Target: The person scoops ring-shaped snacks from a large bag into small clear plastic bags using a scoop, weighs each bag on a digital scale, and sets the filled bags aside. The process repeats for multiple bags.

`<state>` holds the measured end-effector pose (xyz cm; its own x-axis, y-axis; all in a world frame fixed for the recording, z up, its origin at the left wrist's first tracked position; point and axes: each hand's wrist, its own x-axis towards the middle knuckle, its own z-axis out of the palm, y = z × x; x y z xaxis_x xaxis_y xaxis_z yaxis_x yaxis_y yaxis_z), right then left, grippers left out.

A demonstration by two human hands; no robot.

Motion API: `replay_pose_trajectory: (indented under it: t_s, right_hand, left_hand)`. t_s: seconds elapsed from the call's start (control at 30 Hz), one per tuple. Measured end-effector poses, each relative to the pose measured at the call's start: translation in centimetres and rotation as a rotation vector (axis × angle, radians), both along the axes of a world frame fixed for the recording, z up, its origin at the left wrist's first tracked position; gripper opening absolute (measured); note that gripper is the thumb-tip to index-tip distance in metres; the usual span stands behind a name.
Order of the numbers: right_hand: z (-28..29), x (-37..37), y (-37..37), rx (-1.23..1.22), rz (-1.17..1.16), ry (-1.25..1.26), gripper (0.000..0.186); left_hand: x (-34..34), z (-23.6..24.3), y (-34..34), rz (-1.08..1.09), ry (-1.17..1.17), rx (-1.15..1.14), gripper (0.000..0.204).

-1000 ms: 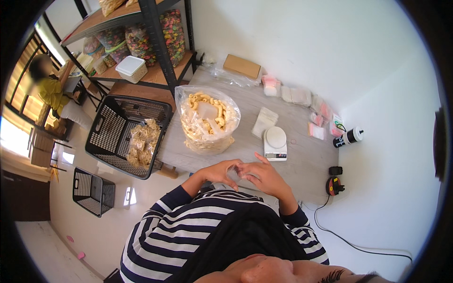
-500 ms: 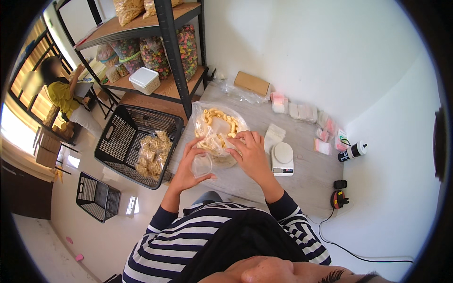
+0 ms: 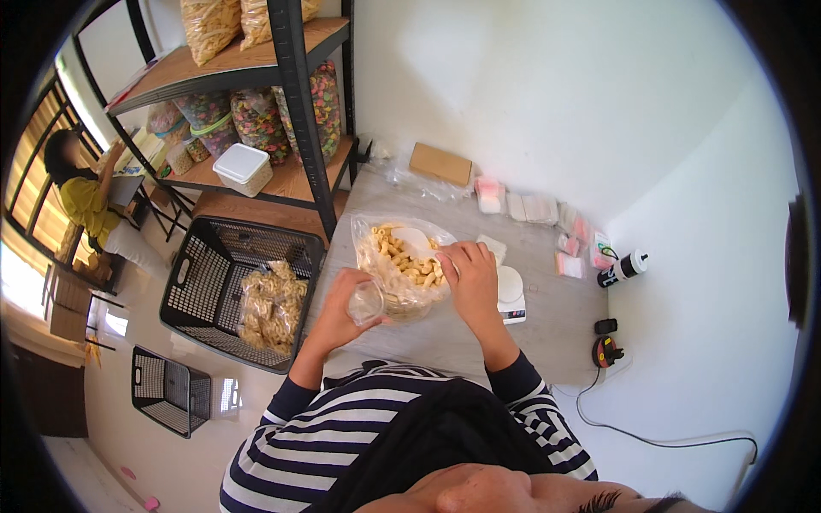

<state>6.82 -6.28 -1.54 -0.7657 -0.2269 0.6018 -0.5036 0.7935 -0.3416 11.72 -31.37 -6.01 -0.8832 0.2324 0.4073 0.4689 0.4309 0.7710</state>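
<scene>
Snack rings, pale yellow and puffed, heaped in a large clear plastic bag point(image 3: 402, 269) standing open on the grey tabletop point(image 3: 445, 342), just left of a small white kitchen scale point(image 3: 510, 291). Right hand point(image 3: 469, 272) at the bag's mouth, fingers curled down into or over the rings; whether closed on a scoop or a handful cannot be told. Left hand point(image 3: 346, 309) wrapped around a small clear plastic pouch point(image 3: 366, 301), held just beside the big bag's near-left wall, mouth seemingly upward. Judged best done with pouch mouth kept wide and close under the bag's rim, so rings drop straight in without spilling. Further left on the floor, black wire basket point(image 3: 235, 291) holding filled clear packets point(image 3: 269, 303). Behind, metal-and-wood shelving point(image 3: 295, 103) with bulk bags of coloured snacks and a white lidded tub point(image 3: 243, 168). Far left, another person in a yellow top point(image 3: 81, 205).
</scene>
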Motion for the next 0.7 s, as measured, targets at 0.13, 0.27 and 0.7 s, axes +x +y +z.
replay_pose_trajectory:
  t_s: [0.13,0.27,0.7]
  right_hand:
    - [0.3,-0.6,-0.8,-0.093,0.092,0.007,0.013]
    - [1.8,-1.0,-0.7,-0.091,0.072,0.021,0.016]
    - [2.3,-0.9,0.3,0.113,0.069,0.041,0.012]
  left_hand:
    - [-1.4,-2.2,-1.4,0.141,0.075,0.024,0.08]
    - [-2.4,-4.0,-1.1,0.135,0.019,0.089,0.086]
    - [-6.2,-7.3,-1.0,-0.074,-0.12,0.22,0.083]
